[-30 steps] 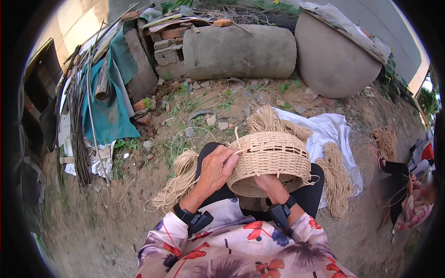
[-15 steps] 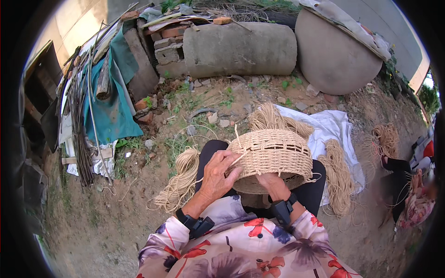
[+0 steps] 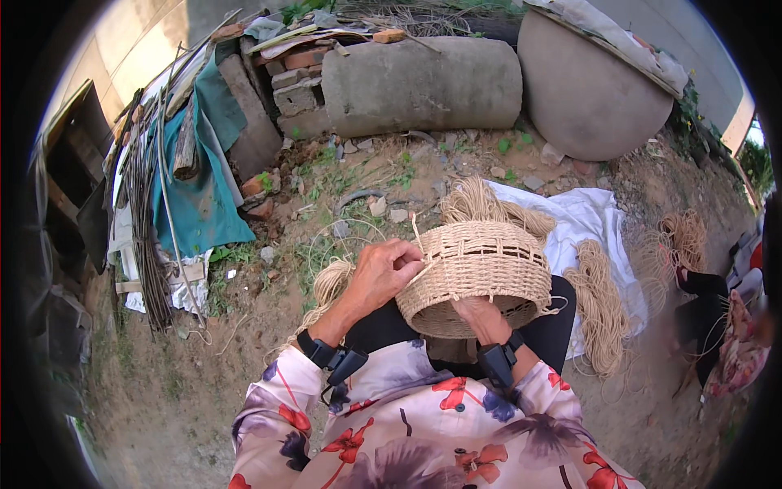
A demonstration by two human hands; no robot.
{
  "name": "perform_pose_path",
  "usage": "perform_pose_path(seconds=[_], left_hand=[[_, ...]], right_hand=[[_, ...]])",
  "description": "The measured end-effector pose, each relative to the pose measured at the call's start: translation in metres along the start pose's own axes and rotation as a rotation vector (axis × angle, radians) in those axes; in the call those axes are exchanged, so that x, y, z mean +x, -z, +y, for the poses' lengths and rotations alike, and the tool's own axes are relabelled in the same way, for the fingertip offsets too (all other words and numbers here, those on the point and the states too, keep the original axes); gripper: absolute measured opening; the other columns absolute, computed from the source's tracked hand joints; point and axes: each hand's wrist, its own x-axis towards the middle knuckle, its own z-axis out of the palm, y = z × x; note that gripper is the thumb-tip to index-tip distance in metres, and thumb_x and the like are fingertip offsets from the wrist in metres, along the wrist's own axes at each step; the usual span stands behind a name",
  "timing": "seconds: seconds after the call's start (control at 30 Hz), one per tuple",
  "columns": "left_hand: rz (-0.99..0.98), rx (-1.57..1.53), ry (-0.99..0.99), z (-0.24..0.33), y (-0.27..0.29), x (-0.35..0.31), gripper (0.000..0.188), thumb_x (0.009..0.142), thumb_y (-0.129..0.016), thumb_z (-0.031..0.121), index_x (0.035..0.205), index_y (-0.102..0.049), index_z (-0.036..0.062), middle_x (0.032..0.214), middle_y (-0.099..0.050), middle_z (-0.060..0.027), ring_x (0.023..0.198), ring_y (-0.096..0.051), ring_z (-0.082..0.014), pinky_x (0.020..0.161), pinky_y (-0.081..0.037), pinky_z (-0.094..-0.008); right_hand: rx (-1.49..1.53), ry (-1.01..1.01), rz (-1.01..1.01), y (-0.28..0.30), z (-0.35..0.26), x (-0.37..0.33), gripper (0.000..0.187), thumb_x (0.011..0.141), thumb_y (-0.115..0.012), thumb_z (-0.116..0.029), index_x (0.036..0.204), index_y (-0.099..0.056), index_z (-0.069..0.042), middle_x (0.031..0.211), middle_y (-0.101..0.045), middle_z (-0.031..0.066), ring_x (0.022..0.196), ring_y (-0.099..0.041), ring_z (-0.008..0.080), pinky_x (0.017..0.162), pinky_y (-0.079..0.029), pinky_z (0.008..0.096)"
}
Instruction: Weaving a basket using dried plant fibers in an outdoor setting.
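A round basket of woven straw-coloured cord (image 3: 487, 265) rests tilted across my lap, its opening toward me and a band of gaps around its far part. At its left side, my left hand (image 3: 386, 270) is closed, thumb and forefinger pinched on a cord strand (image 3: 419, 274) that lies against the weave. Through the opening reaches my right hand (image 3: 482, 318); its fingers are hidden inside the basket. A short cord end (image 3: 416, 231) sticks up at the basket's upper left, and a loose loop (image 3: 559, 306) hangs at its right.
Cord bundles lie around me: one at the left knee (image 3: 332, 281), one beyond the basket (image 3: 472, 200), one at right (image 3: 600, 310) on a white sheet (image 3: 582, 220). Another person (image 3: 733, 326) sits at far right. A concrete cylinder (image 3: 421, 85) and teal cloth (image 3: 191, 196) stand farther off.
My left hand has moved up a little along the basket's left side, its fingers drawn into a tighter pinch. The right hand stays inside the basket, which has shifted only slightly.
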Motion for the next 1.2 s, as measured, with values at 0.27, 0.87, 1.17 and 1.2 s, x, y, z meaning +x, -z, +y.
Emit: perform_pose_path(seconds=[0.27,0.87,1.17,1.2], left_hand=[[-0.127,0.196,-0.101,0.002,0.007,0.02,0.011,0.075,-0.066,0.01,0.075,-0.063,0.0004,0.066,-0.063,-0.0121,0.059,-0.063,-0.0224,0.058,-0.051,-0.035],[0.033,0.192,-0.094,-0.012,0.007,0.0,0.015,0.083,-0.069,0.018,0.085,-0.069,0.0027,0.076,-0.067,-0.0096,0.071,-0.065,-0.0274,0.071,-0.051,-0.038],[0.118,0.129,0.098,-0.011,-0.007,-0.011,0.017,0.086,-0.067,0.021,0.081,-0.066,0.0053,0.08,-0.067,-0.0096,0.076,-0.064,-0.0275,0.074,-0.045,-0.0403],[0.102,0.107,0.114,-0.011,-0.007,-0.012,0.017,0.086,-0.067,0.021,0.081,-0.067,0.0049,0.08,-0.067,-0.0099,0.074,-0.064,-0.0261,0.071,-0.045,-0.0393]], right_hand=[[2.093,-0.089,-0.48,-0.01,-0.002,0.013,0.035,0.102,-0.045,-0.02,0.13,-0.052,-0.002,0.128,-0.058,0.0128,0.117,-0.055,0.0229,0.103,-0.045,0.0347],[3.782,-1.271,-0.476,0.005,0.003,0.039,0.046,0.092,-0.069,-0.032,0.13,-0.055,-0.009,0.129,-0.06,0.0048,0.12,-0.055,0.02,0.106,-0.045,0.0395],[3.835,-1.044,-0.384,-0.001,-0.006,0.021,0.041,0.092,-0.069,-0.03,0.126,-0.057,-0.008,0.12,-0.064,0.0055,0.108,-0.06,0.0222,0.089,-0.05,0.0421],[3.828,-1.136,-0.403,-0.001,-0.007,0.021,0.041,0.093,-0.069,-0.03,0.125,-0.057,-0.008,0.119,-0.064,0.0059,0.107,-0.06,0.0223,0.087,-0.051,0.0418]])
